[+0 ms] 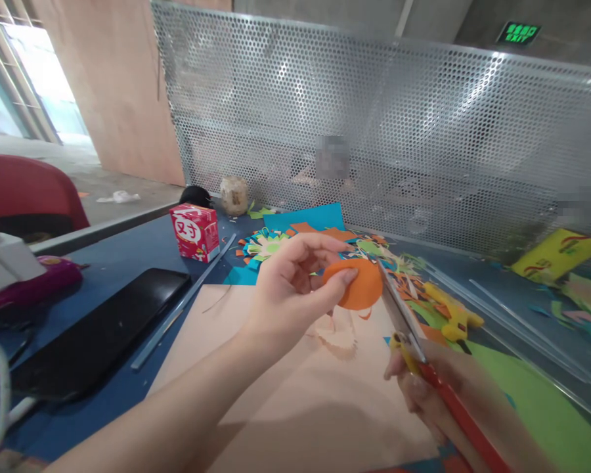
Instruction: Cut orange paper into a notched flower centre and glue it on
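Low down, a peach sheet (pixel 349 394) lies flat beneath both hands. The right hand (pixel 426 378) wraps around the scissors (pixel 402 312), finger detail blurred, blades slanting up beside an orange disc (pixel 363 288). Above the sheet, the left hand (pixel 295 279), wrist raised, pinches that disc thumb-on-top, other fingers loosely curled, probably to leave its right edge free. Paper scraps (pixel 408 268) lie beyond.

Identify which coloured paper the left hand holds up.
The round orange paper piece, pinched in the left hand; the large peach paper sheet and green paper sheet lie on the blue table.
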A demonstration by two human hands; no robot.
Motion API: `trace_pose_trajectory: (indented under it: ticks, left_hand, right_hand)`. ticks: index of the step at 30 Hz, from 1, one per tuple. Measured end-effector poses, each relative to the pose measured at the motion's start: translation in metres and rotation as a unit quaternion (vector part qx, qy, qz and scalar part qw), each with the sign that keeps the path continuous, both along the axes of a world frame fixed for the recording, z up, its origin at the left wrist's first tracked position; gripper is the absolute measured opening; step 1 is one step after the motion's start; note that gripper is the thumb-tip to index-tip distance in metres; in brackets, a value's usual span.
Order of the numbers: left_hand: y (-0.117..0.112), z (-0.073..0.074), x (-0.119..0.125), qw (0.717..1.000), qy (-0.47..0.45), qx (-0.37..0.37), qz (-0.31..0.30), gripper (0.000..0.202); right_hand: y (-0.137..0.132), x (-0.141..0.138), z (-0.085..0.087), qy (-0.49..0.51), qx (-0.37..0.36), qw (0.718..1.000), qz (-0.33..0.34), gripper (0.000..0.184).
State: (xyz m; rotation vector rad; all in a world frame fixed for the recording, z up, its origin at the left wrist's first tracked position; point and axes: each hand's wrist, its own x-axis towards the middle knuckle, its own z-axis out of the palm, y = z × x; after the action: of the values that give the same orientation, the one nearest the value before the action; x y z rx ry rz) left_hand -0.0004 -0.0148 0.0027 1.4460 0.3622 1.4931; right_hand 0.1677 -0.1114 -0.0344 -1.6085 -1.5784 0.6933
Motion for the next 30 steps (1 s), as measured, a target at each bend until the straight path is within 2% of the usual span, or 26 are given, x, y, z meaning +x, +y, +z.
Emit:
trace_pose_trajectory:
  ticks: [8,16,24,30]
  left_hand:
    - [0.0029,0.0002,-0.0008,1.0,-0.017,-0.005,0.007,0.017]
    - [0.0025,0.0004,-0.0009,1.0,-0.012,-0.021,0.015,0.018]
    - [0.0029,-0.0033,-0.0009,1.0,0.011,-0.016,0.007,0.017]
    - [0.004,-0.0003,0.0005,0.999,-0.011,-0.024,0.026,0.02]
  right_hand:
    - [-0.0023,-0.0025,0.0042,-0.008,0.002,1.0,-0.011,0.037]
    - [-0.0004,-0.0009,0.0056,0.005,-0.049,0.999,-0.016,0.036]
    - [0.0004,-0.0024,0.0078,0.028,-0.045,0.999,-0.002,0.033]
    - [-0.001,-0.0054,0.0098,0.008,-0.053,0.998,-0.026,0.032]
